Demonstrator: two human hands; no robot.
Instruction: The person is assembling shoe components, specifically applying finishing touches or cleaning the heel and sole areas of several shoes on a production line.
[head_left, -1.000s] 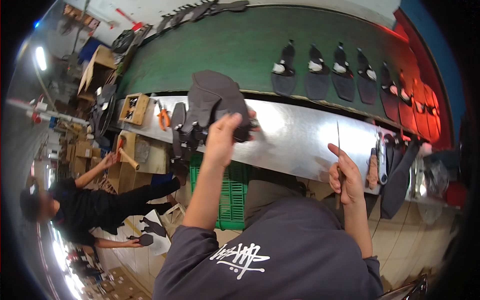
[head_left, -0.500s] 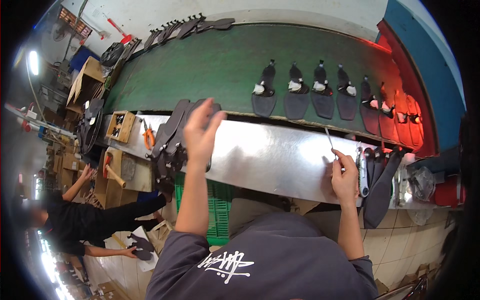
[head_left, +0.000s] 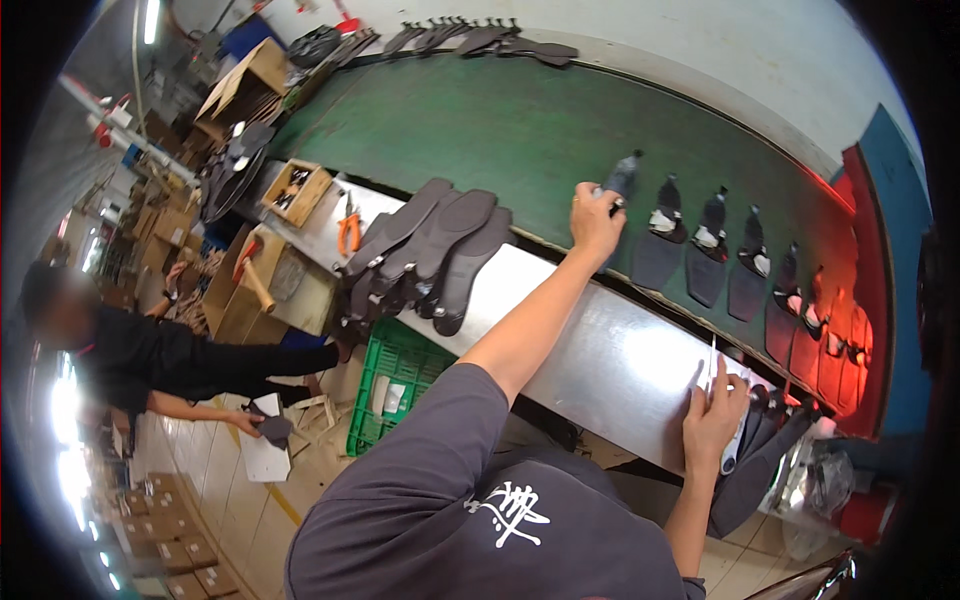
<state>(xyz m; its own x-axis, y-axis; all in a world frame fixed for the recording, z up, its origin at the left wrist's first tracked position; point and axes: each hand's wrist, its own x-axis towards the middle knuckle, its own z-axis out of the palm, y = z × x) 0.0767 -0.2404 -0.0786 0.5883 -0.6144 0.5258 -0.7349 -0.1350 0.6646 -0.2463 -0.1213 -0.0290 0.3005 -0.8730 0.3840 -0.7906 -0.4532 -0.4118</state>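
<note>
My left hand (head_left: 597,222) reaches over the green belt and its fingers are closed on the leftmost dark sandal (head_left: 625,174), covering its middle. More dark sandals with white wads under their straps, such as this one (head_left: 660,262), lie in a row to the right on the belt. Over the metal ledge, my right hand (head_left: 714,418) holds a thin metal tool (head_left: 713,358) upright between its fingers; its kind is too small to tell. Dark sandals (head_left: 468,245) are heaped on the ledge to the left.
Orange-handled pliers (head_left: 349,228) and a wooden box (head_left: 298,194) of small parts sit left on the ledge. A hammer (head_left: 256,276) lies beyond. Below is a green crate (head_left: 372,405). Red light glows from the machine opening (head_left: 862,300) at right. A co-worker (head_left: 150,365) is at left.
My left hand has moved right, from above the heap to the leftmost sandal on the belt. My right hand still holds the thin tool. The view has shifted and turned.
</note>
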